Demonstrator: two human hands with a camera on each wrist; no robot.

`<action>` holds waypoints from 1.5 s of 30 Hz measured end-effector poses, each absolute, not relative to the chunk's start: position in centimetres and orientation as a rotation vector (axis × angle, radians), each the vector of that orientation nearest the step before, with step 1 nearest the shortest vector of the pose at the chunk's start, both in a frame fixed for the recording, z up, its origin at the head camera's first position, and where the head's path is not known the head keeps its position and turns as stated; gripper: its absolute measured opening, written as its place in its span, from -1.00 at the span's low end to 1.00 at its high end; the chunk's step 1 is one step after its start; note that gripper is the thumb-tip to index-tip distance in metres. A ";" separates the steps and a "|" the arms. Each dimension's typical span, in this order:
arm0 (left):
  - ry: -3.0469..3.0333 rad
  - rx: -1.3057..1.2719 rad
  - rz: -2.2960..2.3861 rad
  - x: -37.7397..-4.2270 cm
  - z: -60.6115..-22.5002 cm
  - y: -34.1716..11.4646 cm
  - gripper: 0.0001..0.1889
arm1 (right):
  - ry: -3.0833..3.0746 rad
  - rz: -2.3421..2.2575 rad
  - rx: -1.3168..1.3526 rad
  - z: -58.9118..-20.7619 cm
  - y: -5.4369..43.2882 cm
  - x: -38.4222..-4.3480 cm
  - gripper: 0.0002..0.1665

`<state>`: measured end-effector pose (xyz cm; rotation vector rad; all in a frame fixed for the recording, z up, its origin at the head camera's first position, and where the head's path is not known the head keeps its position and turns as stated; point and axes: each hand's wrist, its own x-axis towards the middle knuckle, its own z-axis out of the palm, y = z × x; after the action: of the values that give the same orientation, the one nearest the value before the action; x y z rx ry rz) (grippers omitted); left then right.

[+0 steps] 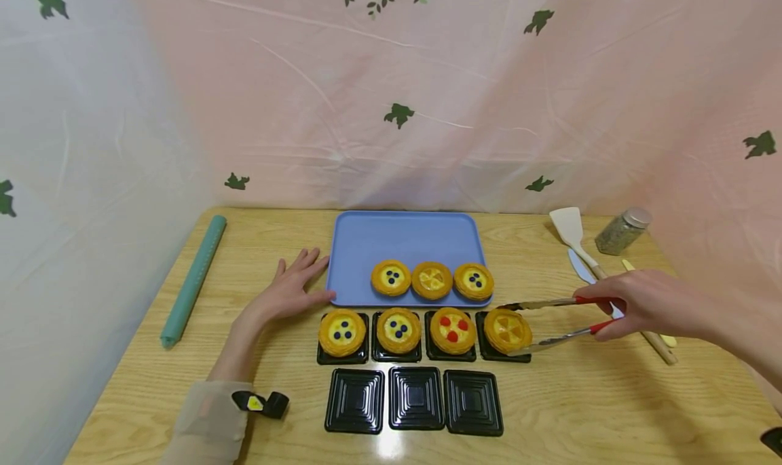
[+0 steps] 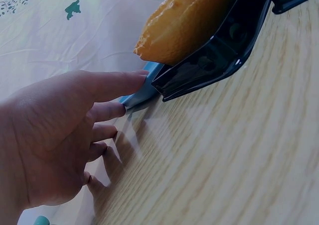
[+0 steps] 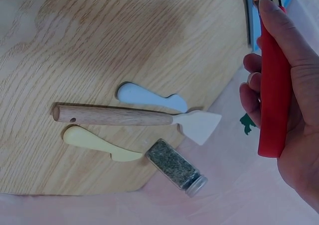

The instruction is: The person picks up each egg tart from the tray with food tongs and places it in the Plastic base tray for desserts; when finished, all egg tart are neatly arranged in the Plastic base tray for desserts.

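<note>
My right hand (image 1: 647,305) grips a pair of tongs (image 1: 546,303) by its red handles (image 3: 274,93). The tongs' two arms reach left, their tips on either side of a tart with yellow-orange fruit wedges (image 1: 508,330). That tart sits over the rightmost black square tray (image 1: 519,358) of the nearer filled row. Fingers spread, my left hand (image 1: 290,292) rests at the left edge of the blue tray (image 1: 403,237); its thumb lies near the tray's lower left corner. In the left wrist view, a tart (image 2: 184,28) in a black tray (image 2: 209,60) stands just beyond the fingers.
Three tarts, the middle one fruit-wedged (image 1: 432,280), line the blue tray's front. Tarts with blueberries (image 1: 342,332) and raspberries (image 1: 453,330) fill other black trays; three bare ones (image 1: 416,397) lie in front. A green rolled mat (image 1: 194,282) lies left; a spatula (image 1: 568,227), knives and jar (image 1: 622,231) right.
</note>
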<state>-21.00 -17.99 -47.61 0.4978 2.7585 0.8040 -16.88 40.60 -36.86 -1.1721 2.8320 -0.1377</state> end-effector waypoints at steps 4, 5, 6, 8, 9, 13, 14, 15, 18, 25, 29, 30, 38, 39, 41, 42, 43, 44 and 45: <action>2.758 0.494 0.807 -21.0 -47.7 -18.0 -0.13 | 2.837 -0.153 -1.178 -36.9 40.6 -16.9 -0.44; 2.758 0.493 0.808 -21.0 -47.7 -18.0 -0.13 | 2.839 -0.162 -1.179 -36.9 40.6 -16.8 -0.43; 2.758 0.492 0.809 -21.0 -47.7 -18.0 -0.13 | 2.840 -0.167 -1.179 -36.8 40.6 -16.8 -0.42; 2.758 0.490 0.811 -21.0 -47.7 -18.0 -0.13 | 2.837 -0.184 -1.177 -36.8 40.7 -16.8 -0.40; 2.759 0.490 0.812 -21.0 -47.7 -18.0 -0.13 | 2.833 -0.198 -1.178 -36.7 40.7 -16.9 -0.38; 2.760 0.496 0.818 -21.0 -47.6 -18.0 -0.13 | 2.793 -0.279 -1.195 -36.1 40.8 -17.2 -0.34; 2.760 0.498 0.819 -21.0 -47.7 -18.1 -0.13 | 2.784 -0.310 -1.195 -35.8 40.7 -17.3 -0.32; 2.760 0.498 0.817 -21.0 -47.7 -18.1 -0.12 | 2.779 -0.343 -1.199 -35.4 40.6 -17.4 -0.30; 2.758 0.497 0.818 -21.0 -47.7 -18.1 -0.12 | 2.789 -0.415 -1.185 -33.9 39.5 -17.9 -0.31; 2.757 0.506 0.814 -20.9 -47.5 -18.2 -0.12 | 2.907 -0.117 -1.023 -30.4 34.2 -19.5 -0.50; 2.755 0.510 0.808 -20.9 -47.5 -18.1 -0.13 | 2.847 -0.068 -0.914 -30.6 31.1 -21.0 -0.35; 2.755 0.512 0.804 -21.0 -47.5 -18.0 -0.13 | 2.837 -0.079 -0.927 -30.9 30.5 -21.5 -0.30; 2.753 0.497 0.809 -21.2 -47.5 -18.0 -0.12 | 2.829 -0.048 -1.041 -32.7 25.4 -24.7 -0.28; 2.755 0.497 0.808 -21.2 -47.5 -18.1 -0.12 | 2.827 -0.037 -1.054 -32.9 24.9 -25.0 -0.26; 2.757 0.497 0.806 -21.2 -47.5 -18.1 -0.13 | 2.822 -0.008 -1.067 -33.3 24.1 -25.2 -0.21; 2.759 0.495 0.803 -21.2 -47.5 -18.1 -0.13 | 2.820 0.009 -1.076 -33.6 23.7 -25.4 -0.18; 2.758 0.495 0.801 -21.2 -47.5 -18.1 -0.13 | 2.817 0.025 -1.081 -33.8 23.4 -25.5 -0.16; 2.759 0.495 0.799 -21.2 -47.6 -18.2 -0.13 | 2.811 0.039 -1.084 -34.1 23.1 -25.5 -0.15; 2.758 0.494 0.799 -21.1 -47.6 -18.2 -0.13 | 2.807 0.054 -1.086 -34.4 22.9 -25.6 -0.13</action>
<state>-21.15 -18.18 -47.63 0.4943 2.7584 0.7986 -25.55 22.88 -34.36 -1.0856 2.8066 0.0541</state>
